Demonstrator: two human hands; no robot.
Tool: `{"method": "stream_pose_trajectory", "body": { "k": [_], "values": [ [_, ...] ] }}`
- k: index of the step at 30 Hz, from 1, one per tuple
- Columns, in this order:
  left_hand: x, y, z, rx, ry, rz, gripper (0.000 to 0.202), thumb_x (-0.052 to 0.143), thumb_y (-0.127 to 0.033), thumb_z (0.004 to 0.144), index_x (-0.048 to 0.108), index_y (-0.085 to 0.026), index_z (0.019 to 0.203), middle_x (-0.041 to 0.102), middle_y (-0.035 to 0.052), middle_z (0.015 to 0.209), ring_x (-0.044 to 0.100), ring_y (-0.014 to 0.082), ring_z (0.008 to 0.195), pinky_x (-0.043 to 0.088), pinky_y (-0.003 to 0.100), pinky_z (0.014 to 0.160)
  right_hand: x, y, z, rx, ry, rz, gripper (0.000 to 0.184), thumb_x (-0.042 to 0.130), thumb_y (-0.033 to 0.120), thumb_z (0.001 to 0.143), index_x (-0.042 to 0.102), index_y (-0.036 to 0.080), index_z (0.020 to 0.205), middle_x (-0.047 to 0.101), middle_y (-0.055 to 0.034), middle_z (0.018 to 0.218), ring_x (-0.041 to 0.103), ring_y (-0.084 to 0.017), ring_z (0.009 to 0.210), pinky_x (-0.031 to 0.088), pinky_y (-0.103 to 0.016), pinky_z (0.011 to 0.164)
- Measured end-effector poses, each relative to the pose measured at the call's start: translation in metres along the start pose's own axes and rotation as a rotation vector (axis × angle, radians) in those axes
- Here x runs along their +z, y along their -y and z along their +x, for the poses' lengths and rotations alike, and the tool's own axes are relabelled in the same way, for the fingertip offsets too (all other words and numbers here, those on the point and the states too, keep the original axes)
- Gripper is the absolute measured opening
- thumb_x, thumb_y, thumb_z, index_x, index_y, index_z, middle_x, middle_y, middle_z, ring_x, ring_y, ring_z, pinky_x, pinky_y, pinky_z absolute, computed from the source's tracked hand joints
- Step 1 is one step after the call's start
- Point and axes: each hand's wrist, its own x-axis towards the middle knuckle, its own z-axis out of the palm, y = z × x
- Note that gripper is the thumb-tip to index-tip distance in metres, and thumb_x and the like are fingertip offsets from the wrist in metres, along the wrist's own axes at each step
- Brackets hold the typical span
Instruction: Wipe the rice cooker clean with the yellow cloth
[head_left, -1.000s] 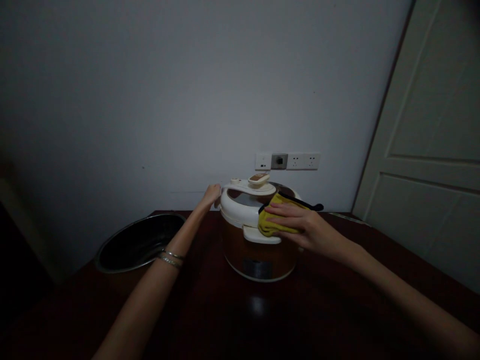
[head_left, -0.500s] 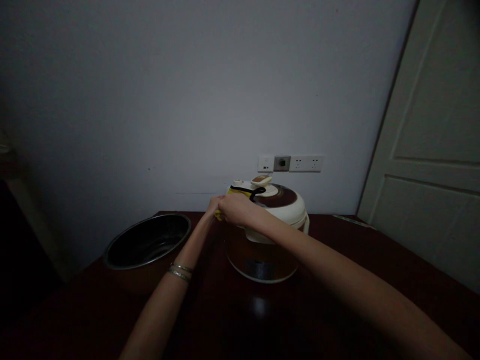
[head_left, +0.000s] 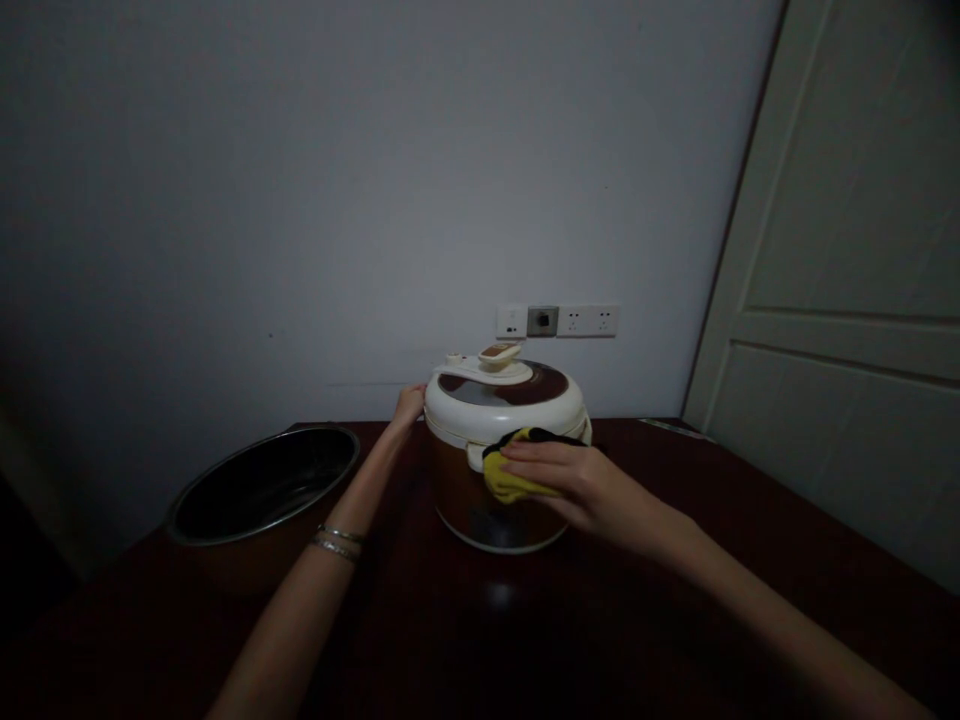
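Note:
A white-lidded cooker (head_left: 517, 400) with a brown body stands on the dark wooden table (head_left: 525, 630). My right hand (head_left: 574, 480) presses a yellow cloth (head_left: 506, 480) with a black edge against the cooker's front, just under the lid rim; the fingers lie closed over the cloth. My left hand (head_left: 409, 405) rests on the cooker's left side near the lid rim, its fingers partly hidden behind the pot. Thin bracelets circle my left wrist (head_left: 337, 540).
A wide metal bowl (head_left: 262, 490) sits on the table to the left of the cooker. A row of wall sockets (head_left: 559, 321) is behind the cooker. A pale door (head_left: 847, 330) stands at the right.
My right hand and the cloth moved from the lid's left side, beside my left hand, back across to the cooker's front. The left hand stayed at the cooker's left side.

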Motion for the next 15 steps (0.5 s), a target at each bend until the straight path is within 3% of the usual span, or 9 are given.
{"method": "stream_pose_trajectory", "body": {
  "k": [8, 11, 15],
  "values": [
    [0.002, -0.002, -0.004, -0.011, 0.002, 0.002, 0.019, 0.064, -0.028, 0.054, 0.069, -0.011, 0.061, 0.066, 0.0041, 0.06, 0.057, 0.0173, 0.064, 0.043, 0.027, 0.064, 0.047, 0.016, 0.039, -0.194, -0.086, -0.325, 0.021, 0.053, 0.011, 0.086, 0.065, 0.009, 0.103, 0.065, -0.0143, 0.113, 0.061, -0.023, 0.104, 0.053, -0.036, 0.089],
    [0.0, -0.004, -0.004, -0.016, 0.012, 0.013, 0.019, 0.065, -0.028, 0.052, 0.068, -0.011, 0.06, 0.066, 0.0049, 0.06, 0.057, 0.0177, 0.063, 0.043, 0.028, 0.065, 0.045, 0.011, 0.031, -0.214, -0.122, -0.325, 0.023, 0.052, 0.012, 0.087, 0.065, 0.01, 0.106, 0.063, -0.0136, 0.117, 0.06, -0.023, 0.107, 0.053, -0.037, 0.088],
    [-0.002, -0.007, -0.004, -0.016, 0.025, 0.025, 0.019, 0.066, -0.03, 0.053, 0.068, -0.012, 0.059, 0.066, 0.0064, 0.06, 0.059, 0.0198, 0.067, 0.044, 0.03, 0.068, 0.033, -0.004, 0.0, -0.193, -0.126, -0.217, 0.03, 0.047, 0.012, 0.089, 0.06, 0.014, 0.116, 0.059, -0.0127, 0.124, 0.055, -0.021, 0.115, 0.053, -0.038, 0.09]
  ]
}}
